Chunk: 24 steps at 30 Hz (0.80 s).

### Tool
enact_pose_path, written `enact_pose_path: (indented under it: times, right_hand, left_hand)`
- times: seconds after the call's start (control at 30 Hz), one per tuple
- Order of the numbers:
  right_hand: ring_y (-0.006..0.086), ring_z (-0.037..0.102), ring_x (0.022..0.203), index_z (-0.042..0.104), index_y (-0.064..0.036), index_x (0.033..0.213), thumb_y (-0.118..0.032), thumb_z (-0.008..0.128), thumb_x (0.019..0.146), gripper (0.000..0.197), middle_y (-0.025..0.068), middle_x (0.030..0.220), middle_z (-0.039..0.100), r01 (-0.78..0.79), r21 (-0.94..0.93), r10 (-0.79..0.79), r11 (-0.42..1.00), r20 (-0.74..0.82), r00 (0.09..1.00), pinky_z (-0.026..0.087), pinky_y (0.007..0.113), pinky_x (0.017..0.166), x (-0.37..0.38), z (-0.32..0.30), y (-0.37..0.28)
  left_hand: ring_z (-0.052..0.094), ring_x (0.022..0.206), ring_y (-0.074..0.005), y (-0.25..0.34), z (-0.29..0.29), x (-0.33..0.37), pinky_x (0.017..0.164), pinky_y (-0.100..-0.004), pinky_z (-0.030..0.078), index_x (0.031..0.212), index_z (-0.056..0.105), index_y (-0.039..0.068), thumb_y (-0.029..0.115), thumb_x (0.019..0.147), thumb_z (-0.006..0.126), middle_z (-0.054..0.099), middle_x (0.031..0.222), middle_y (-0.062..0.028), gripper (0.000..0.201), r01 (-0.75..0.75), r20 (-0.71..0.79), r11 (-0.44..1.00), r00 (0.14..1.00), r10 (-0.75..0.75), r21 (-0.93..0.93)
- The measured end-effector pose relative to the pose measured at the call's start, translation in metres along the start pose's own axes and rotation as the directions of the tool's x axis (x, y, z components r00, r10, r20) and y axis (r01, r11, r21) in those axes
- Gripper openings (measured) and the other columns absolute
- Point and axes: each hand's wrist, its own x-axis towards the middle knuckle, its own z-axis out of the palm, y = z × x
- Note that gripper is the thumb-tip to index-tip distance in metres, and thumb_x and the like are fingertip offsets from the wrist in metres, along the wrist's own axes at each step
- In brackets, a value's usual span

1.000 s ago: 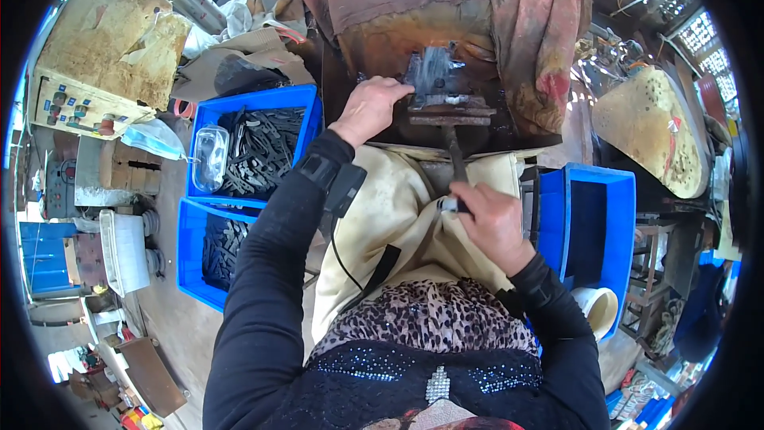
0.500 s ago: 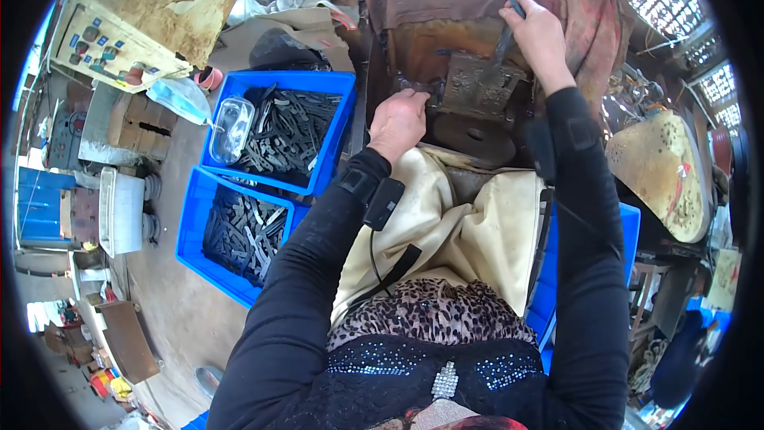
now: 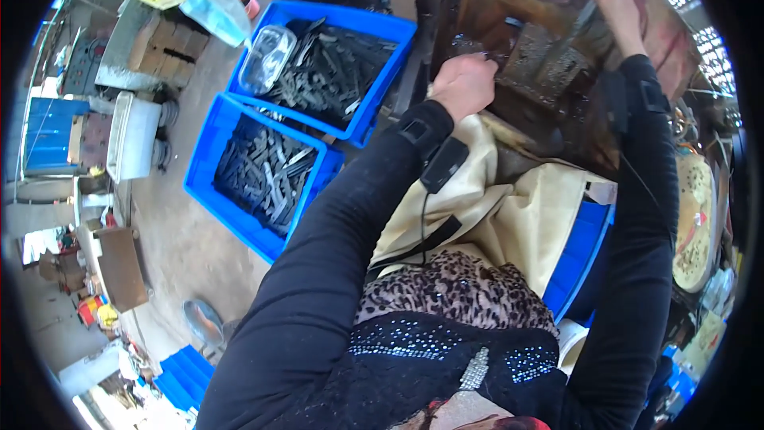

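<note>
My right hand (image 3: 622, 14) is closed round the top of a dark lever-like bar (image 3: 585, 16), whose upper end sticks out above the fingers. Lower down, the bar meets a wet, grimy metal block (image 3: 549, 64) inside a brown machine basin. My left hand (image 3: 464, 84) is closed at the basin's left side, to the left of the block. Its fingertips are turned away, so whatever they hold is hidden. A small bluish piece (image 3: 513, 22) shows at the block's upper left, apart from both hands.
Left of me stand two blue crates, an upper one (image 3: 342, 13) and a lower one (image 3: 205, 177), both holding dark flat strips (image 3: 267, 163). A clear plastic tub (image 3: 267, 60) rests in the upper crate. Cream cloth (image 3: 509, 211) covers my lap; another blue crate (image 3: 585, 247) is at right.
The whole view has swung, so the crates, machine and hands appear farther right. Both hands keep nearly the same places at the machine, the right still gripping the bar.
</note>
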Motion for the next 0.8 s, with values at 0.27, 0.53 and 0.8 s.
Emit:
enact_pose_path:
  times: [0.27, 0.53, 0.8]
  right_hand:
    - [0.0345, 0.064, 0.090, 0.063, -0.0042, 0.111, -0.037, 0.057, 0.092, 0.038, 0.0204, 0.095, 0.067, -0.127, 0.267, 0.094, 0.955, 0.133, 0.987, 0.048, 0.038, 0.079, -0.140, 0.025, -0.032]
    - [0.0379, 0.064, 0.084, 0.061, -0.0024, 0.101, -0.021, 0.057, 0.092, 0.021, 0.0221, 0.088, 0.064, -0.142, 0.222, 0.099, 0.965, 0.197, 0.975, 0.048, 0.042, 0.072, -0.249, 0.054, -0.041]
    - [0.0417, 0.062, 0.086, 0.059, -0.0037, 0.104, -0.020, 0.055, 0.094, 0.019, 0.0221, 0.092, 0.065, -0.126, 0.045, 0.119, 0.991, 0.140, 0.983, 0.049, 0.047, 0.072, -0.257, 0.059, -0.066]
  left_hand:
    - [0.064, 0.080, -0.0295, -0.013, 0.002, -0.007, 0.069, -0.0401, 0.053, 0.076, 0.066, 0.010, 0.013, 0.075, 0.060, 0.064, 0.079, -0.0112, 0.007, 0.000, 0.035, 0.986, 0.999, -0.006, 0.169]
    - [0.064, 0.080, -0.0289, -0.009, -0.004, -0.014, 0.070, -0.0391, 0.053, 0.075, 0.065, 0.010, 0.012, 0.073, 0.060, 0.064, 0.078, -0.0114, 0.006, -0.014, -0.009, 0.993, 1.000, 0.015, 0.117]
    - [0.064, 0.079, -0.0302, -0.008, -0.014, -0.013, 0.069, -0.0398, 0.053, 0.078, 0.065, 0.009, 0.009, 0.074, 0.060, 0.063, 0.080, -0.0120, 0.007, 0.019, -0.013, 0.996, 1.000, -0.018, 0.091]
